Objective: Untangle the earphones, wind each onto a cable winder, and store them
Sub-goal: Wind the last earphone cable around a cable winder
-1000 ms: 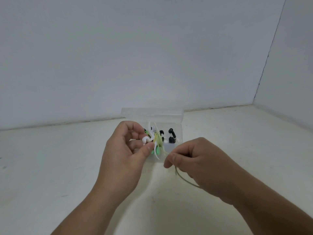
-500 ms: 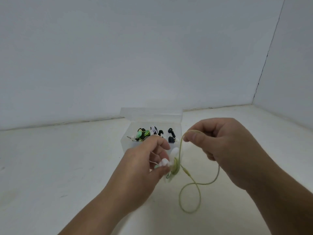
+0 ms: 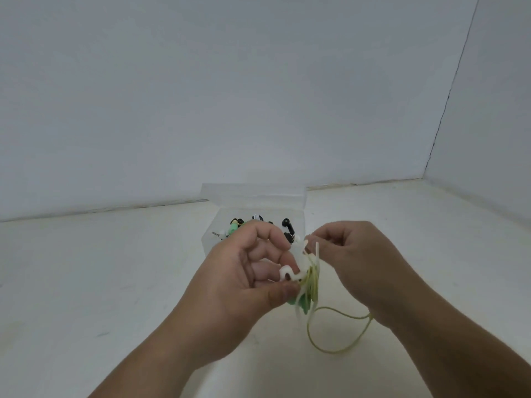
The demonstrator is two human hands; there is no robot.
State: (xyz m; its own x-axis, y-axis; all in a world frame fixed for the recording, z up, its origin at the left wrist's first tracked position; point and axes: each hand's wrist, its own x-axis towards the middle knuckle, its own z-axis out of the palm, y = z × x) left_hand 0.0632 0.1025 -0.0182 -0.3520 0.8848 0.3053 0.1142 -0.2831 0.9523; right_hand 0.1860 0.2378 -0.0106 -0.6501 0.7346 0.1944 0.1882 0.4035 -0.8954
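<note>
1. We see two bare hands raised over a pale table (image 3: 115,282), meeting near the middle of the view.
2. The left hand (image 3: 247,271) grips a small white cable winder (image 3: 297,262), with the thumb pressing from below and the fingers curled round from above.
3. A yellow-green earphone cable (image 3: 312,282) sits in several turns on the winder. A loose loop hangs below it and runs back under the right wrist.
4. The right hand (image 3: 353,262) has its fingers curled, and its fingertips pinch the cable just beside the winder's top edge.
5. Behind the hands stands an open clear storage box (image 3: 208,242) holding black and green earphones. They are too small for us to tell how they are wound.
6. We judge the cable to be thin, light and limp, so the turns are likely to slip off if the tension drops.
7. The winder looks like stiff plastic, so we would hold it by its body, clear of the wrapping groove.
8. We would pinch the cable close to the winder and guide it gently — tugging could strain the joints at the earbuds or plug.
</note>
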